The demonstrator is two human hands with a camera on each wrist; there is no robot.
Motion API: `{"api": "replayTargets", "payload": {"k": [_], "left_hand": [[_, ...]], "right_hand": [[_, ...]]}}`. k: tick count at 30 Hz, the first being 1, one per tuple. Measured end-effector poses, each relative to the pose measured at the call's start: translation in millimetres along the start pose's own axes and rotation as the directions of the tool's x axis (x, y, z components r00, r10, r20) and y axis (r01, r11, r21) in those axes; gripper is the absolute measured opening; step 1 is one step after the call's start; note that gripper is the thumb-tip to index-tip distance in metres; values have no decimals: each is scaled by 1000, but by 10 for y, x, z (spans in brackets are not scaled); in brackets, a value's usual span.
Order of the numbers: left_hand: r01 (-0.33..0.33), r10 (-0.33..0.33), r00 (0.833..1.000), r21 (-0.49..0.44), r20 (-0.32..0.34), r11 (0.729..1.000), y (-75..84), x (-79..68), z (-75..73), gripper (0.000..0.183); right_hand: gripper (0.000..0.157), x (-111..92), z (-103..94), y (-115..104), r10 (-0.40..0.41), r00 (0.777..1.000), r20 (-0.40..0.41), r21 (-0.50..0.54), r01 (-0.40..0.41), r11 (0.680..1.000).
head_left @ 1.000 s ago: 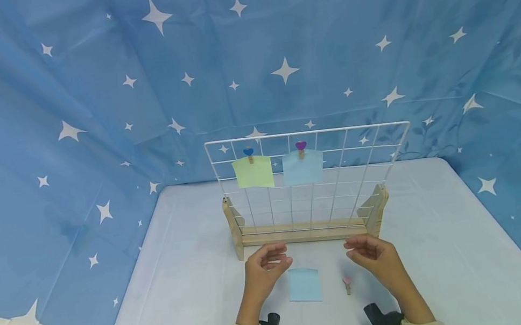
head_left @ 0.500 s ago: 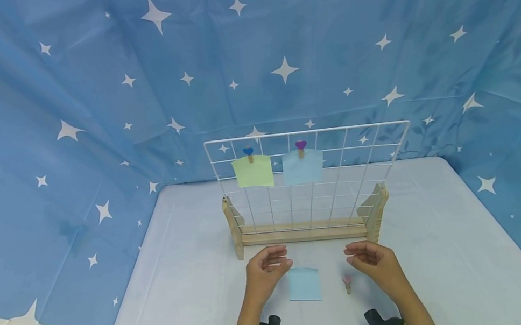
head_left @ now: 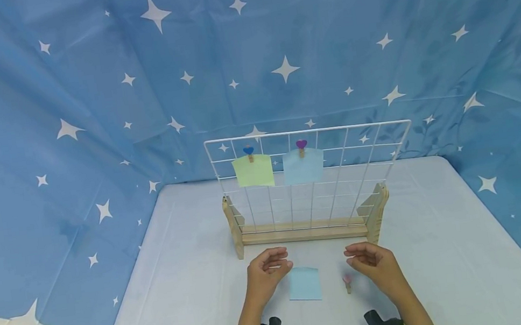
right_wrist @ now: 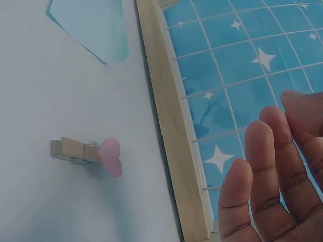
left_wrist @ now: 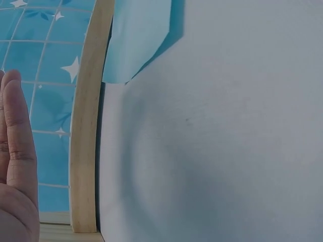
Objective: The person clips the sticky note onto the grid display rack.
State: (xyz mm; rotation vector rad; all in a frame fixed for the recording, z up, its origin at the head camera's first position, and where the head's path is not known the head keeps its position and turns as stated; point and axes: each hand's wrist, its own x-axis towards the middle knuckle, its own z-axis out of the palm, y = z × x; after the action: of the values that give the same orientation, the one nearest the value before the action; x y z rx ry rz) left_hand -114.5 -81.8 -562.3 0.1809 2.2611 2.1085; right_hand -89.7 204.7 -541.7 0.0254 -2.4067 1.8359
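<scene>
My left hand [head_left: 266, 278] hovers over the white table, fingers loosely bent and nothing in them. Opposite it, my right hand [head_left: 376, 263] is held the same way, also holding nothing. On the table between them lies a light blue sticky note [head_left: 304, 284], nearest the left hand; its corner shows in the left wrist view. A small wooden clothespin [right_wrist: 75, 149] with a pink heart [right_wrist: 111, 157] lies beside the right hand, apart from the fingers. Behind both hands stands a white wire grid [head_left: 340, 174] in a wooden base [head_left: 303, 233].
On the grid's upper left hangs a green note [head_left: 253, 173] under a blue-heart clothespin [head_left: 249, 153]. Beside it, a purple-heart clothespin [head_left: 301, 146] holds a light blue note [head_left: 304, 169]. A blue star-printed curtain [head_left: 247, 50] surrounds the table [head_left: 183, 291].
Both hands have drifted slightly back from the grid toward the person. The notes, clothespins and grid have stayed in place.
</scene>
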Motion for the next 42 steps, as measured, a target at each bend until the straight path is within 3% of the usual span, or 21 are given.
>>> {"api": "replayTargets", "payload": {"k": [14, 30, 42], "left_hand": [[39, -38, 999, 27, -17, 999, -74, 8, 29, 36], [58, -51, 997, 117, -58, 991, -174, 42, 48, 25], [102, -96, 994, 177, -44, 979, -237, 56, 94, 20]], "right_hand": [[21, -6, 3, 150, 27, 999, 19, 34, -27, 999], [20, -13, 9, 303, 28, 998, 48, -20, -27, 999], [24, -23, -4, 377, 160, 981, 107, -19, -159, 987]]}}
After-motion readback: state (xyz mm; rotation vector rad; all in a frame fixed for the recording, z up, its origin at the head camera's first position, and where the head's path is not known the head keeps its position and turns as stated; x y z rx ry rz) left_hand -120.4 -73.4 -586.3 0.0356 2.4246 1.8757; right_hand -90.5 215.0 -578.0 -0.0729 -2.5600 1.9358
